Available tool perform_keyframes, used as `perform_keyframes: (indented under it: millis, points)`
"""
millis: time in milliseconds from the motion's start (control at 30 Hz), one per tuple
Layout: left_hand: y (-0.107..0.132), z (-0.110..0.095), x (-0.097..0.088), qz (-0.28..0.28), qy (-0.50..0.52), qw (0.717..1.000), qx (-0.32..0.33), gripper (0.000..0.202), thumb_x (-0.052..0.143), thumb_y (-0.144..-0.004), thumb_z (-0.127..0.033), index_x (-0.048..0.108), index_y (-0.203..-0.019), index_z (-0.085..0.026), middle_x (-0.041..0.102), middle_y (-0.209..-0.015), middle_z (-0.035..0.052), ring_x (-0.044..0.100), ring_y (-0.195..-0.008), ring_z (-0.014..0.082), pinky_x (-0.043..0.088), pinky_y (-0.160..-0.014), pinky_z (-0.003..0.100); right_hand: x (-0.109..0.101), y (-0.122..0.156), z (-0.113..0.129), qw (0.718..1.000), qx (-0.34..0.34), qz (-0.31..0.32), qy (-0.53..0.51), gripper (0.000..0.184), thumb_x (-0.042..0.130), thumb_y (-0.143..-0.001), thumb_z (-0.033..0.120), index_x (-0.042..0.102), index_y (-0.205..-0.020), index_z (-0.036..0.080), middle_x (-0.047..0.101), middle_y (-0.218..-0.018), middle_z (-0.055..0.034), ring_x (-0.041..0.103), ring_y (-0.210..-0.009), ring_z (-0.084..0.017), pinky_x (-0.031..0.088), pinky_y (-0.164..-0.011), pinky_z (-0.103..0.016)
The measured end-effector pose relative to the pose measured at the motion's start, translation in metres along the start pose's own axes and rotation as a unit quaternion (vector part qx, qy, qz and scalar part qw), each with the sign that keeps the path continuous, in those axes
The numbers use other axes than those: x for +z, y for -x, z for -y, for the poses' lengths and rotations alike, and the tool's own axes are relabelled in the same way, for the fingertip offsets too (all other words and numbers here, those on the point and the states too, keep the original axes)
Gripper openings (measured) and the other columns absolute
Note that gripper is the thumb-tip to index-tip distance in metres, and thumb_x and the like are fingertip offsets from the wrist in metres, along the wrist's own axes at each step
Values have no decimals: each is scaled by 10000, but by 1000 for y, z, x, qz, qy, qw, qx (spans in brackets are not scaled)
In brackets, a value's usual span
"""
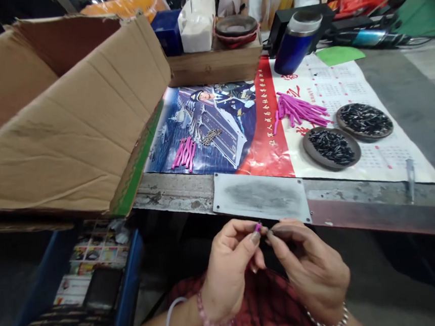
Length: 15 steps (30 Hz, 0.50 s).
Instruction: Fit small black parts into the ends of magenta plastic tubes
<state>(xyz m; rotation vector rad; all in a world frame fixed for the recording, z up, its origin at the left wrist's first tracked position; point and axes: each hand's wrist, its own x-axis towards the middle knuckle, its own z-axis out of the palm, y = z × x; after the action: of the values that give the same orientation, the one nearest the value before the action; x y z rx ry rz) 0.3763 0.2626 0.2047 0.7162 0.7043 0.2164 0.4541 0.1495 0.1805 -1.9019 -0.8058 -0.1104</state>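
My left hand (230, 263) and my right hand (310, 266) meet below the table's front edge, over my lap. The left thumb and forefinger pinch a small pink tube (258, 227) whose tip shows above the fingers. The right fingertips are pinched together right beside it, on something too small to make out. On the table lie a small bunch of pink tubes (184, 153), a little heap of small metal beads (210, 135) and a bigger pile of pink tubes (300, 110).
Two round dishes (349, 160) (388, 130) hold black pieces on a printed poster (273, 148). A large open cardboard box (64, 115) stands left, a blue flask (296, 42) and a wooden box (214, 67) behind. A grey metal plate (260, 197) lies at the edge. A blue crate (127, 287) sits lower left.
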Motion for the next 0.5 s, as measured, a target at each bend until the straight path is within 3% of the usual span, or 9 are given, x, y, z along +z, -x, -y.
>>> perform_keyframes:
  millis: [100,233,500]
  points:
    - [0,3,-1,-1,-2,1000,-2,325,874,-749,-382,711,-890,-138,595,-539,-47,514,-469,48,372,-474,131,3,-2,2,999,-29,-5,31,89,658,-914,146,649,-933,232,731,-807,-5,719,-780,-171,601,-774,-284]
    - [1,6,-1,-2,-1,1000,-8,321,872,-747,-374,704,-889,-140,601,-557,-43,515,-485,55,384,-485,140,6,-1,1,997,-53,-12,57,114,652,-913,154,650,-987,241,751,-817,-5,738,-786,-193,609,-866,-359]
    - [2,13,-7,30,-14,999,30,241,804,-836,-355,715,-947,-160,606,-629,-37,534,-529,59,419,-520,146,10,7,4,997,-52,-17,63,211,663,-914,129,660,-1067,273,759,-829,-1,756,-788,-209,620,-889,-400]
